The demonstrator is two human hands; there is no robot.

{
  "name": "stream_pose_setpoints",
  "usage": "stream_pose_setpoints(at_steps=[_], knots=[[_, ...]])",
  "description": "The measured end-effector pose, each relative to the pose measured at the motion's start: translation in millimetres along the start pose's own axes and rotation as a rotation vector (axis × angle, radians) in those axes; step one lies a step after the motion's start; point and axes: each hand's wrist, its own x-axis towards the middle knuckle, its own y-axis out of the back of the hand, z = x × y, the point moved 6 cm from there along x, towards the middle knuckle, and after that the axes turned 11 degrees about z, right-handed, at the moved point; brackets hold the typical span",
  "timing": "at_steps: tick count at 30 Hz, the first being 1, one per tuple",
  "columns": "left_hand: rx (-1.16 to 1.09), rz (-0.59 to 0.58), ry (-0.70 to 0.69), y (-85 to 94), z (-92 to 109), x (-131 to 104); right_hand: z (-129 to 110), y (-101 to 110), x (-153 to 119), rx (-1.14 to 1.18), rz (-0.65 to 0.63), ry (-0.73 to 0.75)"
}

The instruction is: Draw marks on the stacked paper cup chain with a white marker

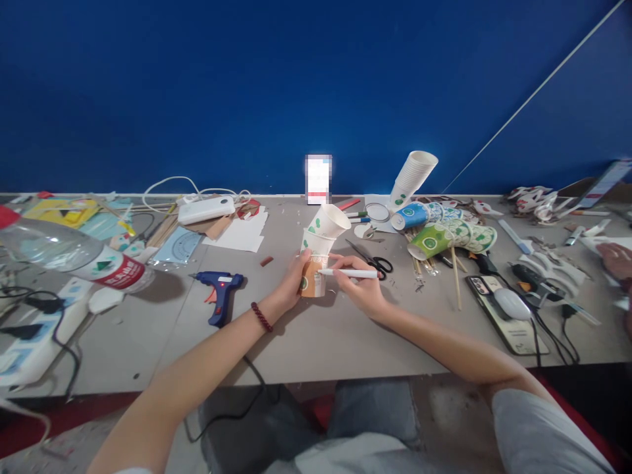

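In the middle of the head view stands a curved stack of paper cups [316, 244], its lower part orange and its upper part white with green leaves. My left hand [295, 275] is wrapped round the stack's left side. My right hand [359, 284] pinches a white marker [359, 273], whose tip points left at the orange part of the stack. Whether the tip touches the cup I cannot tell. Behind my right hand lie black scissors [378, 264]. A blue glue gun [222, 289] lies left of my left hand.
A large bottle [74, 257] and a power strip [42, 339] lie at the left. Further right are tall stacked cups [415, 176], a green cup stack [434, 240] and a phone [523, 332] under a mouse [512, 303]. Another person's hand [615, 260] shows at the right edge.
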Motion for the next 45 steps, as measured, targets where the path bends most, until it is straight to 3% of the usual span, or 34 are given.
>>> stream_pose_setpoints(at_steps=[8, 18, 25, 31, 45], knots=[[0.007, 0.027, 0.013, 1.3, -1, 1, -4, -1, -1, 0.001, -0.012, 0.009], [0.009, -0.040, -0.017, -4.3, 2, -1, 2, -1, -2, 0.008, -0.025, -0.026], [-0.020, 0.025, 0.042, 3.6, -5, 5, -4, -1, -4, 0.026, -0.015, 0.043], [-0.037, -0.054, 0.126, -1.7, -7, 6, -1, -5, -8, 0.038, -0.055, -0.007], [0.022, -0.038, 0.067, -7.1, 5, -4, 9, -5, -6, -0.006, -0.033, -0.091]])
